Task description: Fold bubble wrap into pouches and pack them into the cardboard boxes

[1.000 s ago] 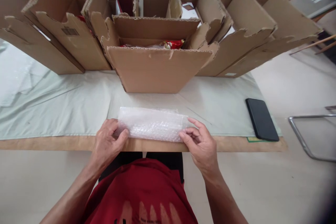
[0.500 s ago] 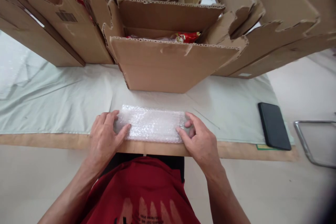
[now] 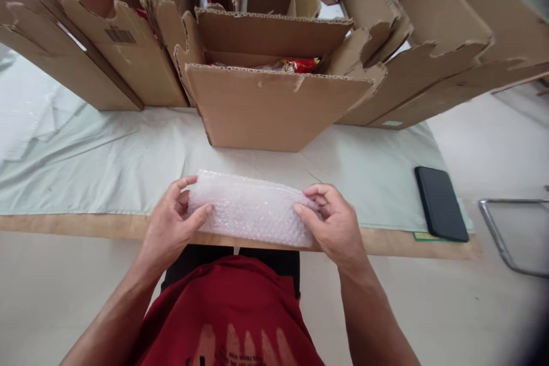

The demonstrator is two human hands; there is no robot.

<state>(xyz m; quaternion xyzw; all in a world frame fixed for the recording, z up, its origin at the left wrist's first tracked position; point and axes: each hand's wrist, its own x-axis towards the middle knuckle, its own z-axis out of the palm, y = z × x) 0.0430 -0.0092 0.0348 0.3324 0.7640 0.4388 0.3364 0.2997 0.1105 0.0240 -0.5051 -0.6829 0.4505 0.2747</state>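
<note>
A flat, folded piece of bubble wrap lies between my hands at the table's front edge, tilted a little with its right end nearer me. My left hand grips its left end, the thumb on top and the fingers curled behind. At the right end, my right hand pinches the wrap between thumb and fingers. Whether anything lies inside the folds cannot be made out.
Behind the wrap stands a cardboard bin holding red packets. More cut-open cardboard boxes flank it. A black phone rests on the pale green cloth at right, near a metal frame. Clear plastic sheeting lies far left.
The bubble wrap has tilted, its right end coming toward me and its near edge rising. My right hand's fingers have closed round its end. The view has shifted slightly.
</note>
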